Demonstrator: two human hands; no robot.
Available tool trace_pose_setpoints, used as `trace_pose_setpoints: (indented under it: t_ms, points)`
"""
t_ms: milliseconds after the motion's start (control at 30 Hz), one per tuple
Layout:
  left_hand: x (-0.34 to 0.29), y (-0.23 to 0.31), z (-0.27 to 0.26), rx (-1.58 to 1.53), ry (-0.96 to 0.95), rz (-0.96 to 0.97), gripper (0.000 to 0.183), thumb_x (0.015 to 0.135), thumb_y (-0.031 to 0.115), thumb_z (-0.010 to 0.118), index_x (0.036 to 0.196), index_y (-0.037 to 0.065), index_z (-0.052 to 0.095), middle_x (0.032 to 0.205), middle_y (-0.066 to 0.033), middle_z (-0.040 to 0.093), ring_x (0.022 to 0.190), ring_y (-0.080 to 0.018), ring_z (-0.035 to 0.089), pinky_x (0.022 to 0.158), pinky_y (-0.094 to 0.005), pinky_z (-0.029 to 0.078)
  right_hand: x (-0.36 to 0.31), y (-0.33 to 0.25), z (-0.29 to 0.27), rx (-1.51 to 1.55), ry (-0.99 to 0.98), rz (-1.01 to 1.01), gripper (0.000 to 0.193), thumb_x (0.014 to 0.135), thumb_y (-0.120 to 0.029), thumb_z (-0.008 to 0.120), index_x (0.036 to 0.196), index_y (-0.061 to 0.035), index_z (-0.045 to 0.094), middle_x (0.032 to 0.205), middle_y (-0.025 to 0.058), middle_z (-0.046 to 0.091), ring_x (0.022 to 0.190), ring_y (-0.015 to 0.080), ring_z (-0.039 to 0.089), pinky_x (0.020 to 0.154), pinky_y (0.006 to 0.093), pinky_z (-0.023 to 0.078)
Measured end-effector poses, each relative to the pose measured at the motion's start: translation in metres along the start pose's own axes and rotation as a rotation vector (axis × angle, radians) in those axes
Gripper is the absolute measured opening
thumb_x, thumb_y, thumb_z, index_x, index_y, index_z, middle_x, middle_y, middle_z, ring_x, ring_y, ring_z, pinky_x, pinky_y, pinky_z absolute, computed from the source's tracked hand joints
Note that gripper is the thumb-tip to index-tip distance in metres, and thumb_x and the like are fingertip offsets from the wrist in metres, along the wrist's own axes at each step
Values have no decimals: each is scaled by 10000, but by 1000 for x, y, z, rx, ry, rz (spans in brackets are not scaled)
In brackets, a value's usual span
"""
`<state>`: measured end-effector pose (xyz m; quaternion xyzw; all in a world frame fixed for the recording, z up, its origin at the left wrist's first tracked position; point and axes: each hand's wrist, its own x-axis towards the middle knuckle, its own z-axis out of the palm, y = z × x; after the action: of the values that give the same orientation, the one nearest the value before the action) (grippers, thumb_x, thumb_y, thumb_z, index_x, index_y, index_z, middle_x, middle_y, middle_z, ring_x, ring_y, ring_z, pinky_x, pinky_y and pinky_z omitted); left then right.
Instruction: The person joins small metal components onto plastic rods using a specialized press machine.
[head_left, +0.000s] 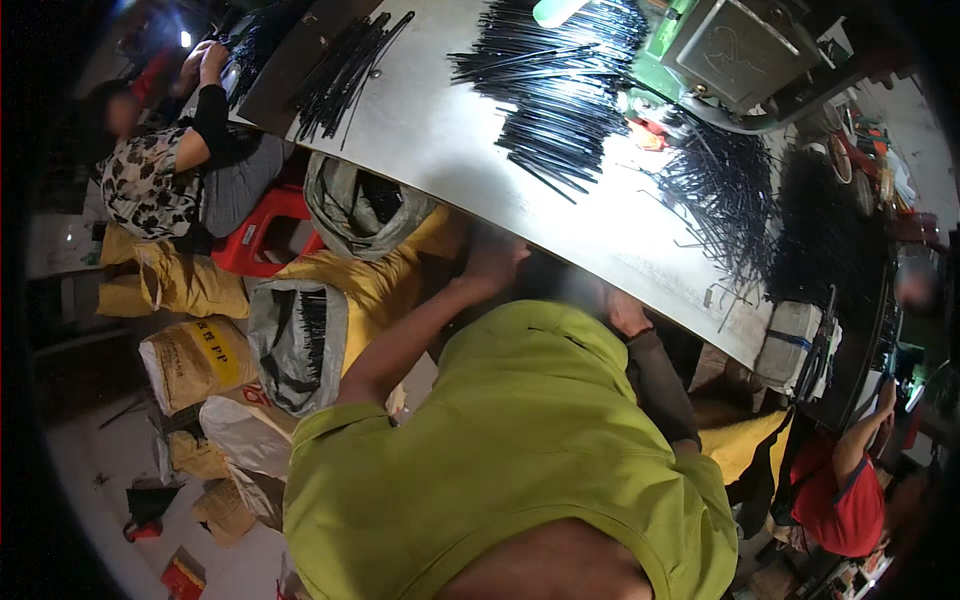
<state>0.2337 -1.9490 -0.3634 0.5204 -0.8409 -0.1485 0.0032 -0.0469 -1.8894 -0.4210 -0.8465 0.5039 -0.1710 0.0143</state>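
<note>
Left hand (492, 262) and right hand (627, 315) sit at the counter (450, 150) edge mid-frame, grips too blurred to tell. Black rods (560, 90) piled above could easily get knocked off.

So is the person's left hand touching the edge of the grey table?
Cannot tell. In the head view the left hand sits at the grey table's near edge, but it is motion-blurred, so contact is unclear.

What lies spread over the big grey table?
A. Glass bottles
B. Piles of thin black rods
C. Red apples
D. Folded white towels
B: piles of thin black rods lie across the grey table, with the person's left hand at its near edge.
</note>
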Motion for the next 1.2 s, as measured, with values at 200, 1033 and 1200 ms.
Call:
trace_pose_setpoints:
  t_ms: [200,1033,1200]
  points:
    - [-63,25,-32,-379,-56,-33,187,838,198,566,949,56,613,909,-163,612,826,-359,581,755,-427,480,-2,-28,-32,547,90,261,256,916,-193,530,888,37,640,682,185,573,640,303,555,616,429,437]
    - [-87,20,-47,-191,-103,-36,263,877,282,545,799,33,512,679,-199,577,694,-408,588,622,-499,454,18,-34,-25,456,-141,335,265,926,-249,509,971,-51,680,833,188,657,729,357,618,671,427,488]
    - [-81,27,-61,-135,-188,-72,235,862,264,552,849,30,573,755,-198,637,747,-390,629,669,-479,488,14,-27,-8,404,-77,276,272,920,-256,519,939,-34,676,764,188,639,670,362,594,629,445,472]
